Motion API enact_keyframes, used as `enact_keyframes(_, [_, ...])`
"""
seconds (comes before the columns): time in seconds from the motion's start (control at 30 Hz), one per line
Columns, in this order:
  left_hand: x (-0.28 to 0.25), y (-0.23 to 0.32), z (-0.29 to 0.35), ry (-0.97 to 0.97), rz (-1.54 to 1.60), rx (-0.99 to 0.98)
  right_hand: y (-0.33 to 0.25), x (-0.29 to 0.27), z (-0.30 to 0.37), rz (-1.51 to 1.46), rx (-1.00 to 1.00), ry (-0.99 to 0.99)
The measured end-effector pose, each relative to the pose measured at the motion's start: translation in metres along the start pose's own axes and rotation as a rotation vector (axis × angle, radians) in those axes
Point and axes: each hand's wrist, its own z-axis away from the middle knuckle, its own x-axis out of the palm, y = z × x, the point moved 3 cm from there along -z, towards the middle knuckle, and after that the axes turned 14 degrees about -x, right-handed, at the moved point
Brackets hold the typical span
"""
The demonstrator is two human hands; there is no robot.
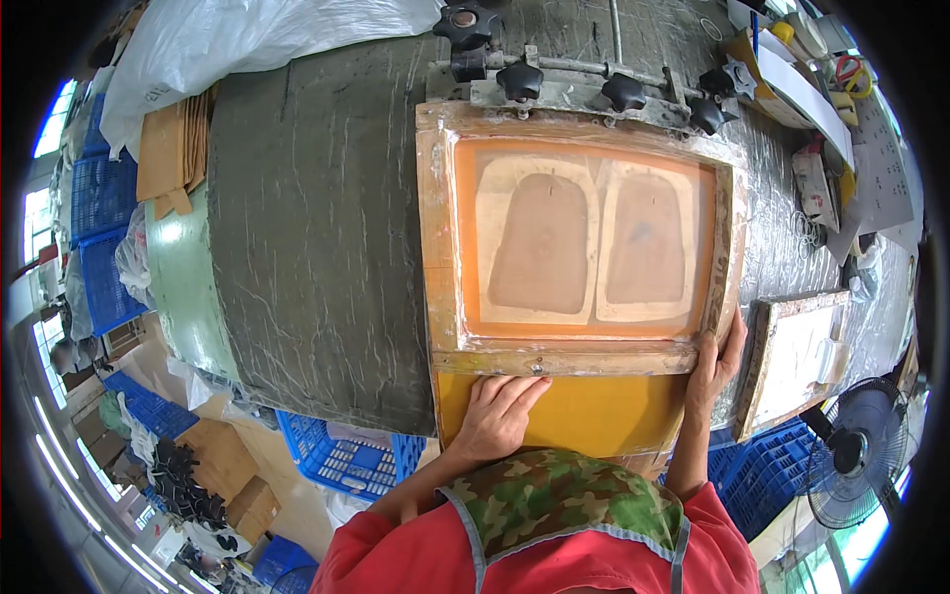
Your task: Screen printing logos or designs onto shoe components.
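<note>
A wooden screen printing frame (566, 360) with an orange-bordered mesh lies in front of me. Two pale rounded panel shapes (539, 238) show on the mesh. At the frame's near right corner, my right hand (714, 364) is closed on the wood, thumb on the near face and fingers up the side. My left hand (498, 414) is bent against the near rail, fingers held together; what lies under its fingertips is hidden. Beneath both hands, a yellow board (594, 411) shows between the frame and my camouflage apron (564, 500).
Clamps with black star knobs (623, 92) hold the frame's far side. A grey tabletop (317, 247) extends left. Another small wooden frame (762, 366) leans at right, near a black fan (851, 450). Blue crates (351, 455) stand below, and a plastic sheet (257, 49) lies far left.
</note>
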Motion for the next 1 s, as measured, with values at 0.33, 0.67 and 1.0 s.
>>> enact_keyframes(0.33, [0.004, 0.002, 0.002, 0.014, -0.085, 0.006, -0.001, -0.002, 0.0, 0.035, -0.009, -0.014])
enact_keyframes(0.67, [0.008, -0.001, 0.003, -0.01, -0.119, -0.03, 0.002, 0.001, -0.003, 0.031, -0.032, 0.005])
enact_keyframes(1.0, [0.008, 0.002, 0.003, 0.014, -0.124, -0.018, 0.007, 0.001, 0.002, -0.067, 0.005, 0.054])
